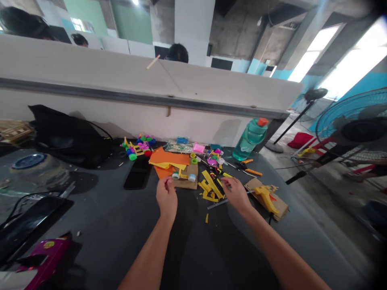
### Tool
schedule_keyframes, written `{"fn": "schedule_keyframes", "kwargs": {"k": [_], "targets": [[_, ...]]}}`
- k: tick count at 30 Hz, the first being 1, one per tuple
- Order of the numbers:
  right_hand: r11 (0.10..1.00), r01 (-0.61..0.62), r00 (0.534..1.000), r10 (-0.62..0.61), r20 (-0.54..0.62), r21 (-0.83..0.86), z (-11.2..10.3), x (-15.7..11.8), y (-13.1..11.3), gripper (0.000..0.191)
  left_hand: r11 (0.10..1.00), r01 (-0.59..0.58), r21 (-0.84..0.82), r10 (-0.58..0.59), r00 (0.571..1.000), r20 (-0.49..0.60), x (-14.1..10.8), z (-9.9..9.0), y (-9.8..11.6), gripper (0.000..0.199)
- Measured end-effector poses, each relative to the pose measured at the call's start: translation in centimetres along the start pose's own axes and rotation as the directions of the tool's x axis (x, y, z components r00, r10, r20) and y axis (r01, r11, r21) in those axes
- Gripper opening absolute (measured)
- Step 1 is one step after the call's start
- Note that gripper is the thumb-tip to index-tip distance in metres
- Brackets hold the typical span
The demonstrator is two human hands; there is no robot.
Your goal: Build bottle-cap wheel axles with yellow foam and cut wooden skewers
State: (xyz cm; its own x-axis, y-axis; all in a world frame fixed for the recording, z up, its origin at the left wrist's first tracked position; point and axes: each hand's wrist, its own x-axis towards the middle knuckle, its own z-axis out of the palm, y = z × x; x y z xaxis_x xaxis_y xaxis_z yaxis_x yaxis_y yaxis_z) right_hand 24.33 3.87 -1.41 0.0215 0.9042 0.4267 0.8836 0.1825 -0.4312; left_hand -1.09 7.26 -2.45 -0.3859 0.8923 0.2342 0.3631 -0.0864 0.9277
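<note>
My left hand is closed, thumb against curled fingers, just in front of a piece of cardboard; whatever it may hold is too small to make out. By its fingertips, on the cardboard, lies a small yellow piece with white caps at both ends. My right hand hovers at the right side of a pile of yellow scraps, fingers bent and drawn together; anything between them is hidden. Below this hand a thin grey ruler-like strip lies on the table. Orange sheets are behind the left hand.
A yellow glue gun rests on cardboard at right, near orange-handled pliers or cutters and a teal bottle. A phone, a black bag and a clear jar stand left. A low partition runs behind.
</note>
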Motion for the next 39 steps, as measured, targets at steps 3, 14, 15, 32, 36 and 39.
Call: {"fn": "schedule_keyframes", "kwargs": {"k": [3,14,15,32,36,39], "targets": [[0.999,0.013,0.999,-0.012,0.045,-0.030,-0.3,-0.7,0.2,0.020,0.990,0.129,-0.048,-0.125,0.989,0.077,-0.2,-0.1,0.3,0.035],[0.983,0.128,0.965,-0.094,0.243,-0.129,2.1,3.4,-3.6,0.023,0.980,0.117,-0.162,-0.126,0.991,-0.043,0.0,0.0,-0.1,0.032],[0.982,0.148,0.959,-0.113,0.258,-0.119,2.5,4.4,-4.2,0.024,0.965,0.144,-0.219,-0.164,0.984,-0.074,0.2,0.0,-0.4,0.029],[0.989,0.110,0.864,-0.143,0.482,0.097,4.6,6.6,-6.6,0.018,0.955,0.021,-0.295,-0.119,0.940,-0.320,2.1,-0.3,-1.9,0.024],[0.970,0.140,0.781,-0.233,0.580,0.201,4.2,4.3,-7.7,0.021,0.968,0.013,-0.250,-0.114,0.913,-0.392,2.7,-1.1,-1.7,0.025],[0.970,-0.050,0.839,-0.088,0.537,0.237,4.4,4.1,-7.7,0.021,0.974,0.086,-0.208,-0.152,0.933,-0.327,3.1,-1.2,-2.3,0.026]]}}
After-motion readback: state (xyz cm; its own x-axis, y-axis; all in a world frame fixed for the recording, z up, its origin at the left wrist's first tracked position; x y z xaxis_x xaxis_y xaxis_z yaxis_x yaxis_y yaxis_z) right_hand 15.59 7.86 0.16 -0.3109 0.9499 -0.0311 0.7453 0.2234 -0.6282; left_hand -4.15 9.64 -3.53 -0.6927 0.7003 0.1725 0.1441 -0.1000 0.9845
